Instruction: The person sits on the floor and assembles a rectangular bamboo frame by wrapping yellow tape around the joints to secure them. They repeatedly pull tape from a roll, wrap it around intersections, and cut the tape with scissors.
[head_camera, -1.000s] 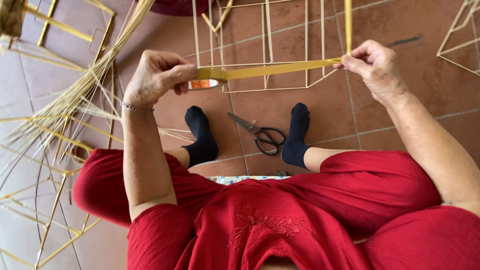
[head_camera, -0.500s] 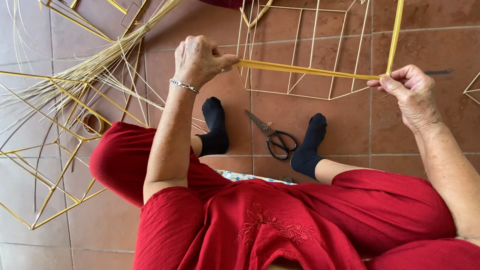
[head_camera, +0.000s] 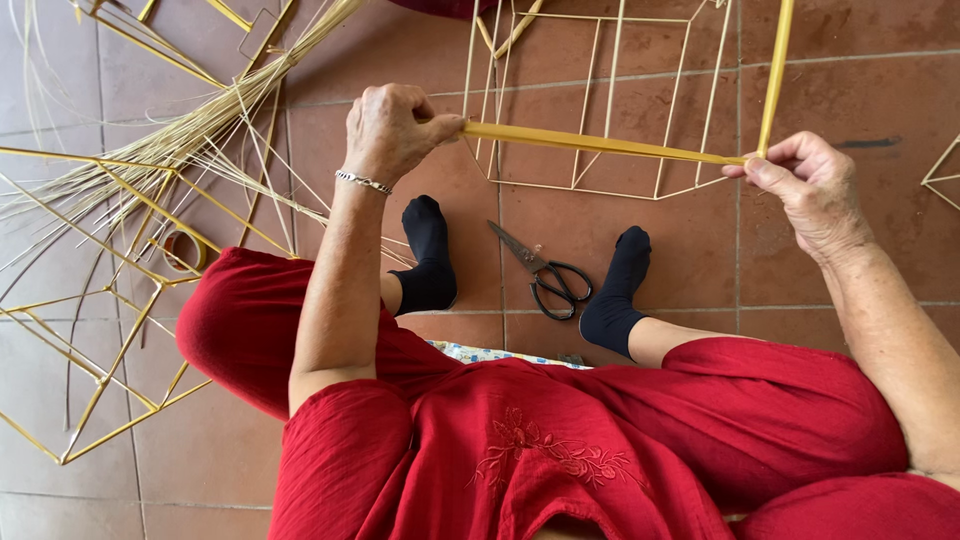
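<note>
Yellow strip (head_camera: 600, 143), pinched taut between left hand (head_camera: 390, 130), right hand (head_camera: 815, 190); scissors (head_camera: 545, 272) below

Two hands show, the left (head_camera: 395, 130) and the right (head_camera: 815, 190), with one flat yellow strip (head_camera: 600, 145) stretched between them. On the floor (head_camera: 700, 260) there is one pair of scissors (head_camera: 545, 275), two black socks (head_camera: 428, 255) (head_camera: 618, 290), one roll of tape (head_camera: 183, 250) and one loose bundle of thin yellow sticks (head_camera: 200, 140). At least four yellow stick frames can be counted, some cut off by the edge: one ahead (head_camera: 610, 100), one at the left (head_camera: 110, 330), one at top left (head_camera: 190, 40) and a corner at the right (head_camera: 940, 175).
</note>
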